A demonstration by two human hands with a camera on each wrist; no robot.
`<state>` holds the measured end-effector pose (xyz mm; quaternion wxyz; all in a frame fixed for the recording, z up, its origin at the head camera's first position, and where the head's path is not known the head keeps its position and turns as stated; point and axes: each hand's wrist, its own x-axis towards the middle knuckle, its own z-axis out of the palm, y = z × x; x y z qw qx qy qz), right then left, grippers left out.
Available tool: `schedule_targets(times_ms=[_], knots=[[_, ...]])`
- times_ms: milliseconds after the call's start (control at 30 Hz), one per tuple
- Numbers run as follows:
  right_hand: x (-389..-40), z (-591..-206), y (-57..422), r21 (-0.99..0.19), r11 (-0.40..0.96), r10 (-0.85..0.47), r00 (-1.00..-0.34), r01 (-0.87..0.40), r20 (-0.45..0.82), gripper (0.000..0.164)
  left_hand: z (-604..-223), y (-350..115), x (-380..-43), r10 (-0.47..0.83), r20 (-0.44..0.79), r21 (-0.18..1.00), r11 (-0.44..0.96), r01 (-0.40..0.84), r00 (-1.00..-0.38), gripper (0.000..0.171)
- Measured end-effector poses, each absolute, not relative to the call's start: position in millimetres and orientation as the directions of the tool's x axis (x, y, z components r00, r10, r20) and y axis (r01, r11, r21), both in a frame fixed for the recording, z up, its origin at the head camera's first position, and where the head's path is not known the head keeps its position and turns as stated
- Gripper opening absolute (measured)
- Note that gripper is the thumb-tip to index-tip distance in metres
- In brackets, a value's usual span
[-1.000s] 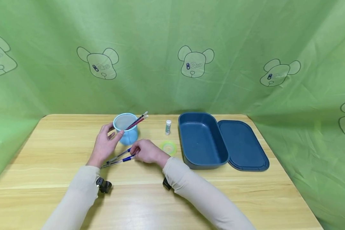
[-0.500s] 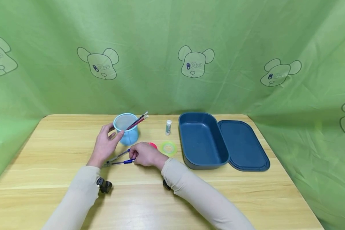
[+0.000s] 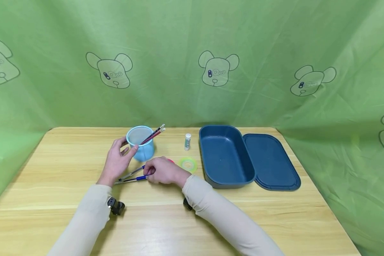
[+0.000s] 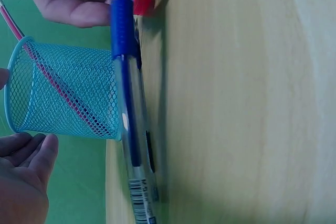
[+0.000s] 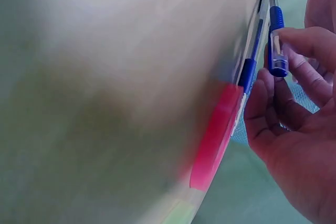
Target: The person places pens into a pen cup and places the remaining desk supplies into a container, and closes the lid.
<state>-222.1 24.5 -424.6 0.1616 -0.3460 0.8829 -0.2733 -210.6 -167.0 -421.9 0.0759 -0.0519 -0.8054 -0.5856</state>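
Note:
My left hand (image 3: pixel 116 160) grips the side of a light blue mesh pen cup (image 3: pixel 143 153), thumb at the front rim. Two pencils (image 3: pixel 153 136), one dark and one red, lean out of the cup to the right. In front of it, my right hand (image 3: pixel 161 170) pinches a clear pen with a blue grip (image 4: pixel 126 93) between thumb and fingers. The right wrist view has the held pen (image 5: pixel 276 51) raised off the tabletop, beside a second blue-grip pen (image 5: pixel 252 61) that lies on the table. In the head view this second pen (image 3: pixel 131 174) lies just behind the held one.
A pink roll (image 5: pixel 215 140), mostly hidden by the right hand in the head view, lies beside a yellow-green tape roll (image 3: pixel 188 165). A glue stick (image 3: pixel 187 141) stands behind them. To the right are a dark blue box (image 3: pixel 228 170) and its lid (image 3: pixel 272 161).
The right hand dipped slightly toward me, then rose back a little with the pen, whose angle shifted. The pink roll came into view behind that hand. The left hand stayed at the cup.

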Motion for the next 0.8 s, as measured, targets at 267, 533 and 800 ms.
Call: schedule_targets(times_ms=[267, 533, 800], knots=[[-224, -424, 28, -0.667, 0.575, -0.681, -0.729, -0.473, -0.07, 0.006, -425, -168, -213, -0.013, 0.186, 0.936, 0.306, 0.173, -0.982, 0.066], [-225, -414, 33, -0.788, 0.49, -0.609, -0.793, -0.373, -0.003, 0.005, -427, -169, -215, -0.018, 0.186, 0.929, 0.328, 0.17, -0.982, 0.067], [-227, -406, 41, -0.844, 0.425, -0.546, -0.836, -0.327, 0.049, 0.008, -426, -169, -215, -0.014, 0.181, 0.935, 0.314, 0.167, -0.983, 0.066]])
